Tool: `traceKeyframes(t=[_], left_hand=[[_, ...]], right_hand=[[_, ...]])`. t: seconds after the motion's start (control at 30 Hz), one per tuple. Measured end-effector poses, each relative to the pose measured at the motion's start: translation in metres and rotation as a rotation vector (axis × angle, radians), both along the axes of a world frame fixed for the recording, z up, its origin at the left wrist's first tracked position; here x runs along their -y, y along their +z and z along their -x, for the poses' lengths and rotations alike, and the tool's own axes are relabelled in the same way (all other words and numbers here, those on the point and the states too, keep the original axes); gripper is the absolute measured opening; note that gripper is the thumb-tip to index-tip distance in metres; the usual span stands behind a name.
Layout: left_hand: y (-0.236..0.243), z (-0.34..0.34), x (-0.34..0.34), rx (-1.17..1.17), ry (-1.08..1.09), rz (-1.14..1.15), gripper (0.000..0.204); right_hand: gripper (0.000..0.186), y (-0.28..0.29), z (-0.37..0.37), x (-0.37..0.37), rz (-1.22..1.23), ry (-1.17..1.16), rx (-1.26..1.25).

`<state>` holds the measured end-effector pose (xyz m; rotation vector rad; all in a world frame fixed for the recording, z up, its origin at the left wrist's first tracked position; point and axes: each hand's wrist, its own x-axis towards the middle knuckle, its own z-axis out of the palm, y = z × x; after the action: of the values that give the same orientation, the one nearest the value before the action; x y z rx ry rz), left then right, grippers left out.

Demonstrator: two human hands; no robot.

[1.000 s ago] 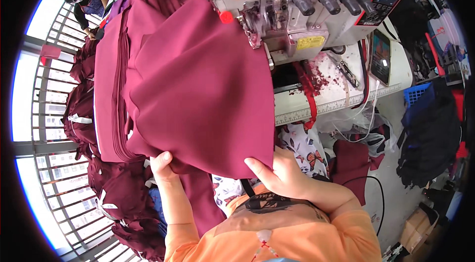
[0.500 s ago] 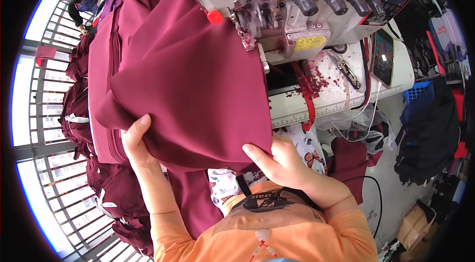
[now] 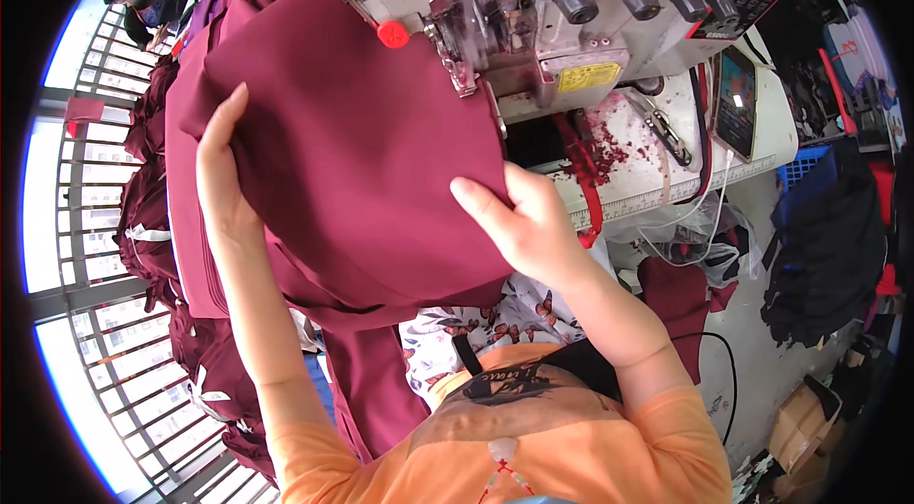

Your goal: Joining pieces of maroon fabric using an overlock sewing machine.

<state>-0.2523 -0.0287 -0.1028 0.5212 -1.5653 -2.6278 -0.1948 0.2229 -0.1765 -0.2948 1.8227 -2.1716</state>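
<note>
A wide maroon fabric panel (image 3: 352, 152) covers the left side of the sewing machine table, its right edge running up to the presser foot area of the overlock machine (image 3: 590, 57). My left hand (image 3: 224, 161) is curled round a fold at the panel's left side, thumb upward. My right hand (image 3: 514, 228) pinches the panel's right edge below the presser foot, thumb on top. Beneath lies a stack of maroon cut pieces (image 3: 195, 271). Maroon lint and a red strip (image 3: 590, 209) are beside the machine.
Scissors (image 3: 666, 133) and a phone (image 3: 733, 104) sit at the table's right. Maroon bundles (image 3: 143, 190) line the barred window at left, where another person (image 3: 143, 4) is at upper left. Dark cloth (image 3: 824, 247), a blue crate (image 3: 800, 171) and cardboard (image 3: 800, 428) are at right.
Both my hands have moved up and away from my body along the fabric, the left much further. The panel's right edge has shifted left and its upper part lies smoother.
</note>
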Motion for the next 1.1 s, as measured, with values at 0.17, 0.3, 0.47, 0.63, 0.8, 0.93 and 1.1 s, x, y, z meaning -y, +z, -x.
traceKeyframes(t=[0.17,0.3,0.47,0.63,0.8,0.93,1.1], left_hand=[[-0.059,-0.081,0.021,-0.106,-0.094,0.308,0.056],[-0.082,-0.151,-0.003,-0.08,-0.362,-0.071,0.077],[-0.127,-0.172,-0.039,-0.26,-0.12,-0.625,0.075],[-0.066,-0.146,-0.031,-0.211,-0.06,-0.215,0.051],[-0.049,-0.124,-0.003,-0.297,-0.042,-0.214,0.063],[-0.044,-0.106,-0.007,-0.31,-0.081,-0.202,0.065],[-0.035,-0.091,-0.01,-0.278,-0.023,-0.147,0.065]], right_hand=[[0.016,-0.03,-0.041,-0.012,-0.479,-0.093,-0.437],[0.017,-0.026,-0.068,-0.023,-0.445,0.023,-0.465],[0.022,0.027,-0.074,-0.013,0.466,0.243,0.293],[0.022,0.02,-0.074,-0.022,0.304,0.213,0.273],[0.014,0.008,-0.085,0.003,-0.075,-0.008,-0.263],[0.013,0.003,-0.071,0.004,-0.03,-0.047,-0.262],[0.016,0.006,-0.056,-0.002,0.14,0.102,0.03]])
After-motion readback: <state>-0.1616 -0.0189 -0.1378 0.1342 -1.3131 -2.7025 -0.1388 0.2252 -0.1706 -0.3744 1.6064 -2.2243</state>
